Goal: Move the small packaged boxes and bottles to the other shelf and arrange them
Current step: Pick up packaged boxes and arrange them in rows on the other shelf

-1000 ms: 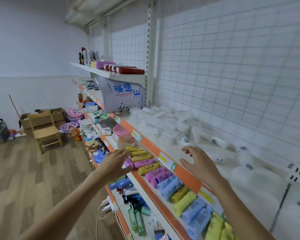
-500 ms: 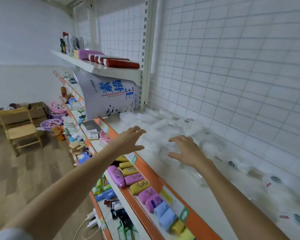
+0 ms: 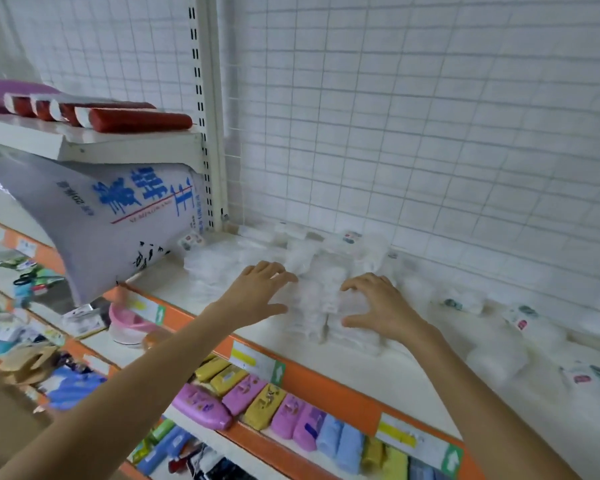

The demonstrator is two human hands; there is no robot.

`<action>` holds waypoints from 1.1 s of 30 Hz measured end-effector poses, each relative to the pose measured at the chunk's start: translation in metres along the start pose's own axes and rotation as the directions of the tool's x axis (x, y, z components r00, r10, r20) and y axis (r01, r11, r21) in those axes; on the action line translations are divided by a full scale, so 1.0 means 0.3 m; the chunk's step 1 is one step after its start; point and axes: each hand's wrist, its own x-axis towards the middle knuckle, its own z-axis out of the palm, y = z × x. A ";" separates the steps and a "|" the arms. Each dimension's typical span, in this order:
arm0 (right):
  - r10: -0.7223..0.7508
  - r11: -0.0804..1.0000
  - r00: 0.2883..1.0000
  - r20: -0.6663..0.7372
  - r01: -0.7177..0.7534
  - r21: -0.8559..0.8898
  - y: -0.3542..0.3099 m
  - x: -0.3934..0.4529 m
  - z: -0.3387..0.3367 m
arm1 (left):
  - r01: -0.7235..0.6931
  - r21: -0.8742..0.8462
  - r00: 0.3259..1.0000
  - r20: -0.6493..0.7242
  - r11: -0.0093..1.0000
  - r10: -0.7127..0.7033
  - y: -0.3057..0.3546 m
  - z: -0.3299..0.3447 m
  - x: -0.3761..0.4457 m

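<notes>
White wire-grid backing, white shelf (image 3: 222, 341) with an orange price rail, standing at chest height; lying on it, a loose heap of small white packaged boxes (image 3: 312, 306), overexposed and hard to tell apart, more of them trailing off to the right along the back

Judging from the heap: nothing yet looking lifted or arranged, most of the moving and sorting seemingly remaining; no bottles plainly showing among these packs, and the destination shelf not identifiable

Reaching in from the left, left hand (image 3: 257, 292), fingers spread and nearly straight, thumb apart, tips touching or just above the left side of the packs, contact not certain; closing on nothing

Reaching in from the right, right hand (image 3: 378, 306), fingers (image 3: 364, 282) arched over the top of a stack, thumb down at its front face, looking like cupping it; a true grip not certain

Lying below, coloured packets (image 3: 264, 400) on the lower shelf; leaning at left, a large printed sack (image 3: 118, 216)
</notes>
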 end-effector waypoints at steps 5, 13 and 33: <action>0.128 0.991 0.988 -0.086 -0.124 0.045 -0.019 -0.032 0.046 | -0.076 -0.086 0.997 -0.035 0.993 0.073 -0.037 0.010 0.029; 0.198 0.958 0.952 -0.232 -0.138 0.251 -0.058 -0.053 -0.019 | -0.032 -0.486 0.995 -0.095 0.873 -0.016 -0.060 -0.041 0.086; 0.294 0.885 0.956 -0.005 -0.270 0.381 0.006 -0.069 -0.023 | 0.117 -0.577 0.992 0.105 0.808 -0.069 -0.025 -0.036 0.094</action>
